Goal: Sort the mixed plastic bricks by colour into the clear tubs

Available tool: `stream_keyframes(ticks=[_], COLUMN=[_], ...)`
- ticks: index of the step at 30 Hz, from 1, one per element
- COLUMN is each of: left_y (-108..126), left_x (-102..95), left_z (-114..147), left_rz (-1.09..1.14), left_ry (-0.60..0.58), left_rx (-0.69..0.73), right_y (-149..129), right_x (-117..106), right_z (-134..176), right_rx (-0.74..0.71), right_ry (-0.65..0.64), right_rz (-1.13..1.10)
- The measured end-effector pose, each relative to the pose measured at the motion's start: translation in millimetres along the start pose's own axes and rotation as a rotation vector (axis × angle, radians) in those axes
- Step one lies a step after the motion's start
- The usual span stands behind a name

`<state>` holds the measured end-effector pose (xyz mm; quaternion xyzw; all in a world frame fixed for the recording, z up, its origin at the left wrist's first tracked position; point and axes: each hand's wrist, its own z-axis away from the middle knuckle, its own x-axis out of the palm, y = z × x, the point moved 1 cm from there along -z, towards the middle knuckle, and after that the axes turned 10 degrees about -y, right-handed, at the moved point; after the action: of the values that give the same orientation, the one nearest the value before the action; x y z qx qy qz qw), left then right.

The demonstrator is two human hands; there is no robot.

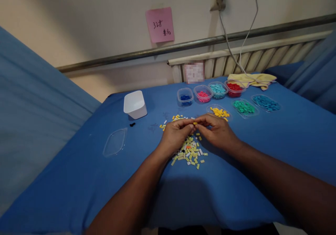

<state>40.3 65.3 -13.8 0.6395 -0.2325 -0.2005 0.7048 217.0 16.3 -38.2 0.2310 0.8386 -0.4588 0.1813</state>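
Observation:
A small yellow toy brick (195, 123) shows between the fingertips of my two hands, above the middle of the table. My left hand (176, 134) pinches it from the left with thumb and forefinger. From the other side, the thumb and fingers of my right hand (216, 131) close on it too. Beneath and around my hands lies a loose pile of small bricks (189, 153), mostly pale yellow and white, with an orange one among them. Part of the pile is hidden by my left hand. Just behind my right hand, deep-yellow bricks (219, 112) sit on a clear lid.
Clear tubs hold dark blue (185, 99), pink (203, 96), light blue (217, 90) and red pieces (234, 89). Green (244, 107) and teal pieces (266, 103) lie on lids. Left are a white bin (136, 106), a black piece (132, 124) and a lid (114, 143). A yellow cloth (250, 80) lies behind.

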Motion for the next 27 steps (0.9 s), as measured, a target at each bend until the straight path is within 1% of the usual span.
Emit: stream_keyframes(ticks=[2, 4, 6, 8, 10, 11, 14, 17, 21, 24, 27], left_y=[-1.8, -2.0, 1.5, 7.5, 12.8, 14.6, 16.2, 16.0, 17.7, 18.2, 16.1], left_x=[-3.2, -9.7, -17.6, -22.6, -22.0, -19.8, -10.3, -4.6, -6.0, -8.0, -9.5], left_z=[-0.9, -1.4, 0.0, 3.0, 6.0, 6.9, 6.0, 2.0, 0.0, 2.1, 4.1], left_rz=[-0.042, -0.171, -0.437, -0.785, -1.084, -1.196, -1.416, -1.494, -1.466, -1.464, -1.459], left_ry=[-0.013, 0.001, 0.066, 0.113, 0.096, 0.072, 0.018, -0.018, -0.05, -0.077, -0.122], left_rx=[0.016, 0.055, 0.102, 0.117, 0.081, 0.057, 0.012, -0.018, -0.087, -0.089, -0.022], right_y=[-1.4, -2.5, -0.6, 6.0, 17.6, 24.5, 46.5, 65.0, 80.4, 86.5, 87.8], right_x=[0.1, -1.4, -7.7, -20.5, -38.4, -47.9, -72.4, -83.5, -80.3, -76.2, -76.3], right_z=[-0.8, -2.2, -4.5, -7.2, -9.6, -10.5, -11.0, -8.7, -3.8, -0.1, 2.1], right_rx=[0.007, 0.01, 0.013, 0.028, 0.062, 0.088, 0.177, 0.245, 0.295, 0.28, 0.223], right_ry=[0.007, 0.002, 0.01, 0.042, 0.09, 0.11, 0.132, 0.082, -0.017, -0.069, -0.055], right_rz=[0.002, -0.004, 0.015, 0.081, 0.189, 0.252, 0.42, 0.533, 0.638, 0.666, 0.656])
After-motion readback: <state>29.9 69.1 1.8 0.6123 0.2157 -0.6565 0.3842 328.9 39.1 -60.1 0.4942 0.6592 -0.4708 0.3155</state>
